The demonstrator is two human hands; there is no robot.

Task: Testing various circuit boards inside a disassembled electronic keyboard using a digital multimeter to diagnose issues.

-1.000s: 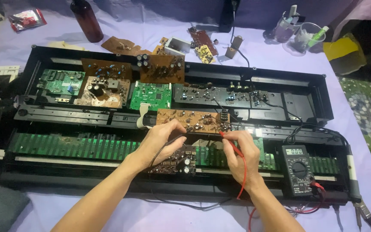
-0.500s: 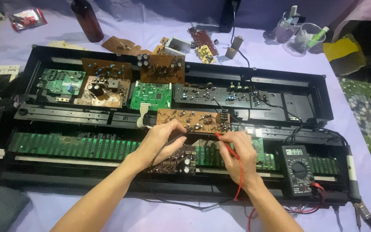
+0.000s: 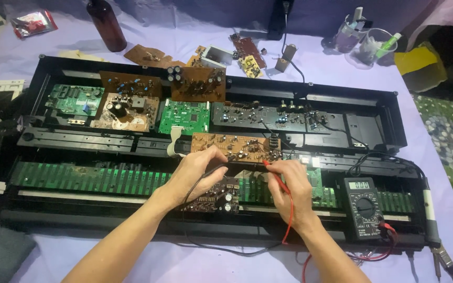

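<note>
Brown circuit board (image 3: 234, 147) hides both probe tips; left hand (image 3: 195, 173) pinches the black probe (image 3: 213, 169), right hand (image 3: 292, 188) grips the red probe (image 3: 276, 175).

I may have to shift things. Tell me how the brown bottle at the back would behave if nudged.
The brown bottle stands upright and looks tall for its narrow base, so a push high up would probably tip it. Its body looks round, so once down it could roll across the lilac cloth. It looks like glass, so likely fragile and fairly heavy; how full it is cannot be told.
</note>
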